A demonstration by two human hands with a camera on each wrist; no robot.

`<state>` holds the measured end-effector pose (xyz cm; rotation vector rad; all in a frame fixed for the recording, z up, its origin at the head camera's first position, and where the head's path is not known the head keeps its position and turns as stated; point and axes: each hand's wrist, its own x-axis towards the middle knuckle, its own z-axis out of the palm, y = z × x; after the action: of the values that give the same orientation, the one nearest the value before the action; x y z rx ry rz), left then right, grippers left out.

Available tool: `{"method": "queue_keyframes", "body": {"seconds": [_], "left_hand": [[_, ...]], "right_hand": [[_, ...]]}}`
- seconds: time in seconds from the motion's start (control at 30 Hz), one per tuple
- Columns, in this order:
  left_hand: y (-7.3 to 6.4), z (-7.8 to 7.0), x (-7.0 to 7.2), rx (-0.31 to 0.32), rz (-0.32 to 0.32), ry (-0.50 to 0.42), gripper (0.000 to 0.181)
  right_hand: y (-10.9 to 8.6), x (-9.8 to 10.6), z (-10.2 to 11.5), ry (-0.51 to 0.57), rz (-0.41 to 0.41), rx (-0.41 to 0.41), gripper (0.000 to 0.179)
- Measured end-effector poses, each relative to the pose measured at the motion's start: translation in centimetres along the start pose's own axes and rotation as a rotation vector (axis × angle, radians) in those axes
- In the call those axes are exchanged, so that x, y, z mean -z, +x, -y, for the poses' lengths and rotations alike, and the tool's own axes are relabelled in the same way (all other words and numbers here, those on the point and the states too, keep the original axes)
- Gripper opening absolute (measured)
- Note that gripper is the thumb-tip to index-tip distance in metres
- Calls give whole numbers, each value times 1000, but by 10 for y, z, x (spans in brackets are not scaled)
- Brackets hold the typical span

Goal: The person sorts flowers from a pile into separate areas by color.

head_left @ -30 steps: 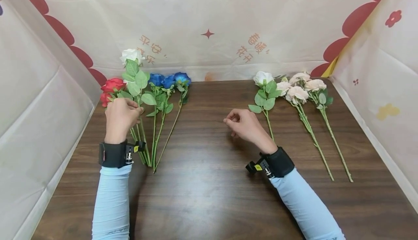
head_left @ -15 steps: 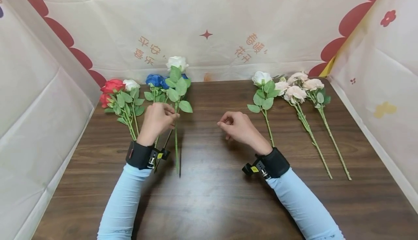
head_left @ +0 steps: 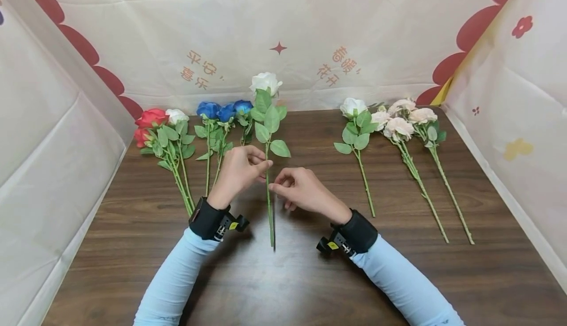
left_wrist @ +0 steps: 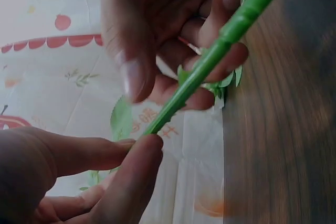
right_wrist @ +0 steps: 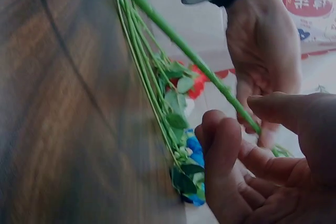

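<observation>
A white rose (head_left: 266, 83) with green leaves and a long stem is lifted over the middle of the table. My left hand (head_left: 241, 171) pinches its stem between thumb and fingertips, below the leaves. My right hand (head_left: 305, 190) is just right of the stem. In the right wrist view, the right hand's thumb and fingers (right_wrist: 221, 140) stand apart with the green stem (right_wrist: 199, 66) passing near them. From the left wrist view, that right hand (left_wrist: 173, 35) is loosely curled beside the stem; whether it touches is unclear.
At the left lie red roses (head_left: 152, 118) beside a white one (head_left: 177, 115), then blue roses (head_left: 208, 110). On the right, another white rose (head_left: 353, 107) lies near several pale pink flowers (head_left: 400, 128). A printed cloth wall (head_left: 283, 11) borders the wooden table (head_left: 283, 286).
My left hand has carried the white rose rightward from beside the red roses, past the blue ones, to the middle. The right hand has moved left and slightly nearer to the stem.
</observation>
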<state>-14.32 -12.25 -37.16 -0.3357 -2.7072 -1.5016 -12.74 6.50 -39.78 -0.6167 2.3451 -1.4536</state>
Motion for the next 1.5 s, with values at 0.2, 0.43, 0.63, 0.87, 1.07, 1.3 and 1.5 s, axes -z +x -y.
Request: {"method": "queue_keyframes", "body": {"seconds": [0.2,0.43,0.63,0.87,1.07,1.3,1.5], "left_hand": [[-2,-6,-5,-43,-57,44,16],[-2,-8,-8,-75,-87,71,18],[-1,-7,-8,-119,-65,57,23],[-2,-4,-2,-108,-71,65,25],[-2,0,-3,-118,-73,85,23],[-2,1,-4,-113,-68,94,25],[-2,1,-5,-106,-51,74,26]], "right_hand": [[-2,-9,6,91,6,54,10],[-4,-9,8,107,-14,78,8],[-4,-1,6,69,-48,52,8],[-3,28,-1,62,-59,-117,11],[0,57,-23,44,-54,-241,16],[-8,87,-34,34,-24,-356,18],[-15,105,-44,3,3,-438,19]]}}
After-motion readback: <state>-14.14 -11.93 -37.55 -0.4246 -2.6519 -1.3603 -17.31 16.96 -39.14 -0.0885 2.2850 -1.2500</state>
